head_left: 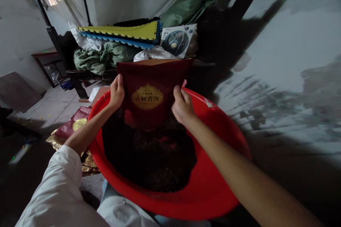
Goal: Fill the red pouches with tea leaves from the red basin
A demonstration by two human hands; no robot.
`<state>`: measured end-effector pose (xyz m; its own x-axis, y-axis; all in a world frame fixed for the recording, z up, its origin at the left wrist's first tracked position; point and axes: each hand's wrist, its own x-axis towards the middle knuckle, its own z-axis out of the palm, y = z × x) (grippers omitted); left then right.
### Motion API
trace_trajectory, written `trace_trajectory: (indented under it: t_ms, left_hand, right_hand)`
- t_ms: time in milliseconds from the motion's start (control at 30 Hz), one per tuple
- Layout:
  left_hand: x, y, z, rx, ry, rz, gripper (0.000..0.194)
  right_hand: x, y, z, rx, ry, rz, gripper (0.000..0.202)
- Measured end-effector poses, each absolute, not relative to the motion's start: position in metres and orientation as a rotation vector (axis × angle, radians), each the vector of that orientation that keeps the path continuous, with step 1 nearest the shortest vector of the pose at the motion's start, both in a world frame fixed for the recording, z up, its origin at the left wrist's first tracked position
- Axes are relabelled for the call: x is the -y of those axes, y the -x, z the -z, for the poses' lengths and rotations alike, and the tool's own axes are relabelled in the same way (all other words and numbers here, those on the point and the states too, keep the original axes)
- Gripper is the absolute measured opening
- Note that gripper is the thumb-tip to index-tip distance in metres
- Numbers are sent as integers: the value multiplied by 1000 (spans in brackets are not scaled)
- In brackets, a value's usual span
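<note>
A dark red bag (149,78) with a gold label stands over a large red basin (218,170), its wide edge uppermost and its lettering upside down. My left hand (117,92) grips the bag's left edge, and my right hand (182,104) grips its right edge. Dark loose material (160,170) lies in the basin below the bag. The bag's lower end reaches down to this material; whether it touches is too dark to tell.
More red and gold bags (77,122) lie on the floor left of the basin. Behind are yellow and blue foam mats (125,32), a fan box (178,40) and green sacks (189,5). A stained wall (298,88) rises at the right.
</note>
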<state>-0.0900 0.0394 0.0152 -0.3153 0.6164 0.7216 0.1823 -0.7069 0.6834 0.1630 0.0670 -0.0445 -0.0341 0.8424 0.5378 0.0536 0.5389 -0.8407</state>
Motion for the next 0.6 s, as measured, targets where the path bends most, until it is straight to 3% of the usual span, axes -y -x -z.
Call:
trace_trajectory:
  t_ms: [333, 600]
  left_hand:
    - [-34, 65, 0, -1046, -1587, -1951, 64]
    - [-32, 62, 1, -1064, -1770, -1718, 61]
  right_hand:
    - [-49, -151, 45, 1431, 706, -1014, 55]
    - [-47, -144, 54, 1330, 729, -977, 56]
